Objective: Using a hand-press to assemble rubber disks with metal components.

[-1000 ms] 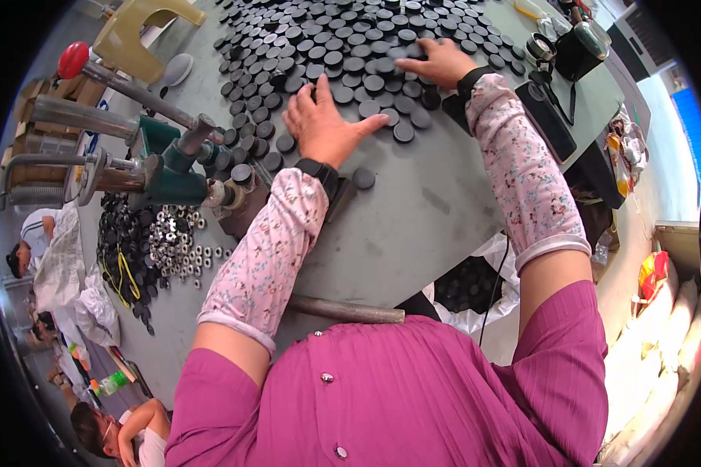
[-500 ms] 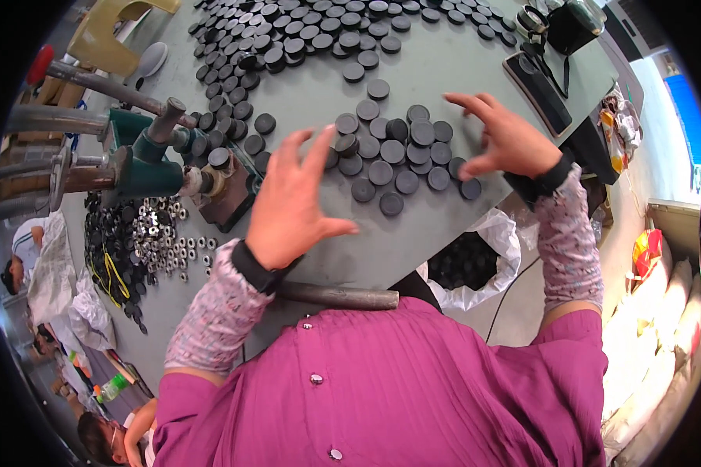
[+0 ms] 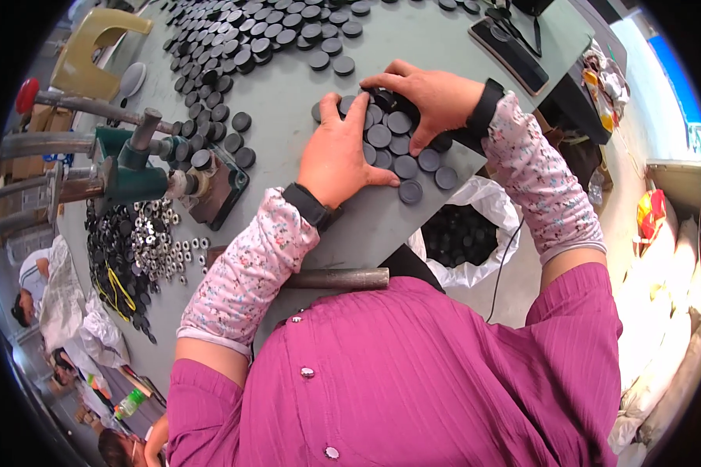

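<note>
Fingers [image 3: 356,118] of the left hand [image 3: 331,163] spread wide, thumb held out; the right hand [image 3: 445,101] arches, its thumb and fingers well apart. Between them, a cluster of black discs [image 3: 378,136] sits near the table's [image 3: 276,105] edge, mostly flat, round faces up, widest span level. Beside the table, an open white bag [image 3: 508,208] contains dark round pieces [image 3: 458,237].

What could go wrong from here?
1. Outer black discs sit close to the table edge; a push might drop some, perhaps missing the white bag below.
2. The left grip and right grip leave a gap between thumbs; discs could slip out.
3. The metal pipe, if loose, might roll when nudged.
</note>
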Motion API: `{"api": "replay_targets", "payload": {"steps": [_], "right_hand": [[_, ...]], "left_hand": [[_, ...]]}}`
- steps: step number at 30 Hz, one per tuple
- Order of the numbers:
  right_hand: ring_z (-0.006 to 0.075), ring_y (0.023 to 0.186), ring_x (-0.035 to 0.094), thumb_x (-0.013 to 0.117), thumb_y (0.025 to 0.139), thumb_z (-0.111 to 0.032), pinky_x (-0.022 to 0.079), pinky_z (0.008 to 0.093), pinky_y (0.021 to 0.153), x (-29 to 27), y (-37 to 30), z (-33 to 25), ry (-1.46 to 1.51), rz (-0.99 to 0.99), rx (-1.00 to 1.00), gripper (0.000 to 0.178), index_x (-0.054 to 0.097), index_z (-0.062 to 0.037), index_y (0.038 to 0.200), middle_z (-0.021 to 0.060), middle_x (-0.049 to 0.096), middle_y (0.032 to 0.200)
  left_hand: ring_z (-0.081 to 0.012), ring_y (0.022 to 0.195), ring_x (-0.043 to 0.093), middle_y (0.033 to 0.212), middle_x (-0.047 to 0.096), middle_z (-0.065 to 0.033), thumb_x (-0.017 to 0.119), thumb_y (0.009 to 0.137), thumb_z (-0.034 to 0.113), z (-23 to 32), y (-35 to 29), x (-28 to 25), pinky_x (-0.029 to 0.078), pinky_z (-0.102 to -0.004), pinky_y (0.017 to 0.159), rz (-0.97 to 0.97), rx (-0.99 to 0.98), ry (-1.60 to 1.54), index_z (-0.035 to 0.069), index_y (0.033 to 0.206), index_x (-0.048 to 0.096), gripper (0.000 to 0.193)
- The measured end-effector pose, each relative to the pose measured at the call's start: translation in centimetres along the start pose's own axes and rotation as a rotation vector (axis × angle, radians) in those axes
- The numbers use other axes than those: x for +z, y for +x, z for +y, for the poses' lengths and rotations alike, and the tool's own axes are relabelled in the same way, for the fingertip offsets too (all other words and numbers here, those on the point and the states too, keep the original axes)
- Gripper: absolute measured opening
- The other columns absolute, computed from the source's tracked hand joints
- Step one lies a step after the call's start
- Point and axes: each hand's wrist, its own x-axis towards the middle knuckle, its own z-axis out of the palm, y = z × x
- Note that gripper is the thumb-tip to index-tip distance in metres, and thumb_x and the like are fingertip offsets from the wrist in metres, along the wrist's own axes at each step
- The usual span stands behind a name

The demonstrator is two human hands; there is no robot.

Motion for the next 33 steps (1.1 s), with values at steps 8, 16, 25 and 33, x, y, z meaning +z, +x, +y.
{"api": "replay_targets", "payload": {"steps": [8,16,25,33], "right_hand": [[0.0394,0.112,0.066,0.093,0.054,-0.005,0.057,0.0454,0.094,1.1,-11.7,-2.3,0.057,0.05,0.146,0.108,0.047,-0.0173,0.151,0.0137,0.055,0.132],[0.0262,0.087,0.067,0.086,0.071,-0.007,0.059,0.0373,0.077,0.8,-18.3,-2.5,0.236,0.027,0.357,0.086,0.054,-0.0205,0.149,0.0116,0.057,0.131],[0.0256,0.07,0.072,0.064,0.103,-0.041,0.056,0.0377,0.062,-5.4,2.4,6.8,-0.181,0.256,0.254,0.047,0.067,0.0013,0.123,0.013,0.071,0.08],[0.0319,0.108,0.074,0.062,0.092,-0.071,0.056,0.0434,0.092,-8.8,18.8,11.9,0.016,0.208,0.303,0.077,0.069,-0.0063,0.134,0.0248,0.075,0.114]], "left_hand": [[-0.0511,0.116,0.064,0.152,0.033,-0.0301,0.104,0.051,0.03,7.1,-3.6,4.0,0.057,-0.0489,0.098,-0.118,0.016,-0.243,0.004,0.154,0.039,0.125],[-0.0353,0.118,0.061,0.148,0.048,-0.021,0.096,0.07,0.027,4.4,-3.4,1.2,0.055,-0.0435,0.098,-0.108,0.293,-0.343,0.006,0.147,0.053,0.091],[-0.0502,0.143,0.038,0.152,0.038,-0.0347,0.069,0.076,0.086,-19.9,3.7,-7.7,0.034,-0.0544,0.119,0.705,-0.517,0.439,-0.004,0.149,0.047,0.118],[-0.0466,0.141,0.042,0.154,0.048,-0.0168,0.054,0.078,0.094,-17.7,10.9,-4.9,0.029,-0.0587,0.118,0.625,-0.722,0.35,0.03,0.148,0.058,0.095]]}}
